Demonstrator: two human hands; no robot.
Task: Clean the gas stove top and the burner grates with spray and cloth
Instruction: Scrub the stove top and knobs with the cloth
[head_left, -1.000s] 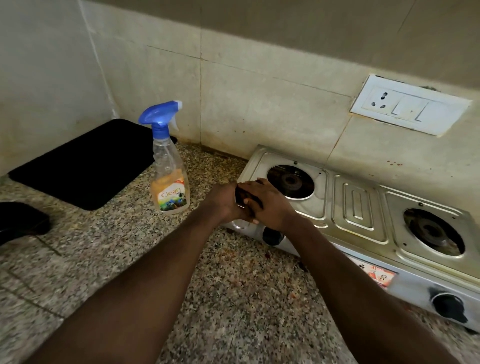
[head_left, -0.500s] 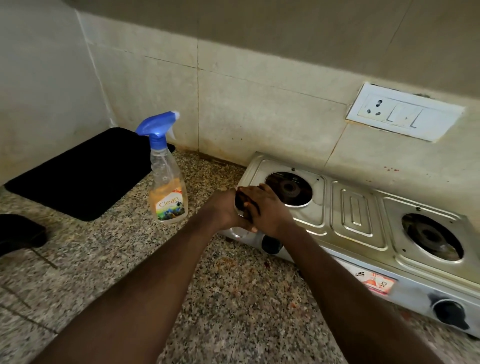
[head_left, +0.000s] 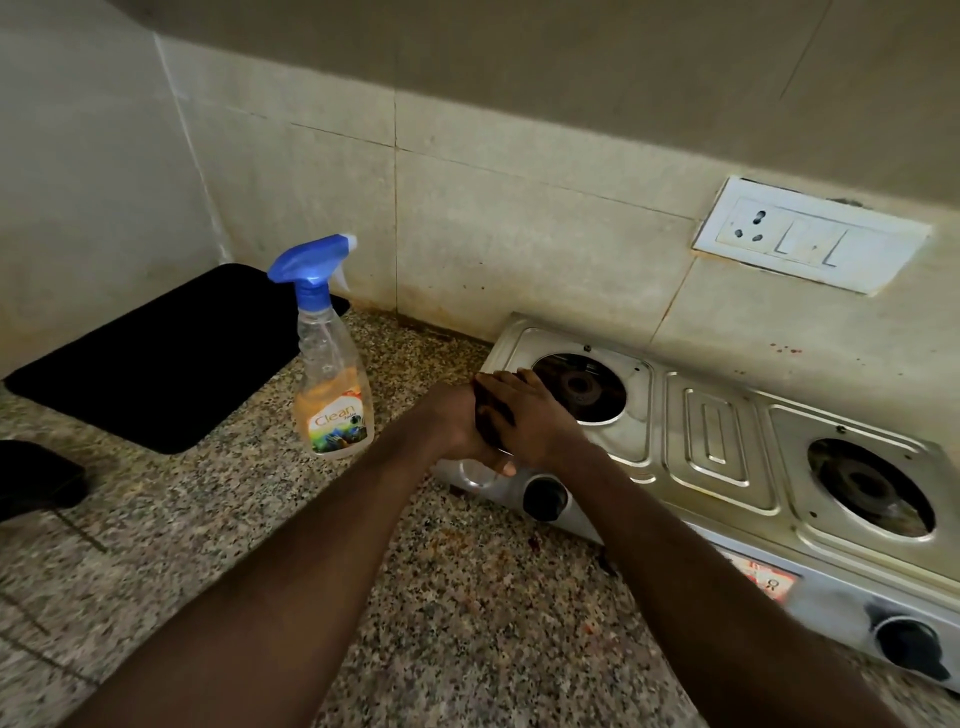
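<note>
**A:** What could go wrong from here?

**B:** Biggest first. The gas stove (head_left: 717, 441) sits on the counter (head_left: 467, 623) with its burner wells open (no grates in view), so a wet wipe could drip cleaner into the left burner (head_left: 579, 387). The spray bottle (head_left: 332, 374) stands near the left forearm, and a careless sweep might topple it. The knob (head_left: 543, 498) lies just under the right wrist and could get nudged.

**A:** And the hands?

**B:** They're pressed together over the stove's front-left corner. The left hand (head_left: 452, 426) cups from below and the right hand (head_left: 535, 421) folds over it. Both clamp a dark wad (head_left: 491, 415), probably the cloth.
</note>
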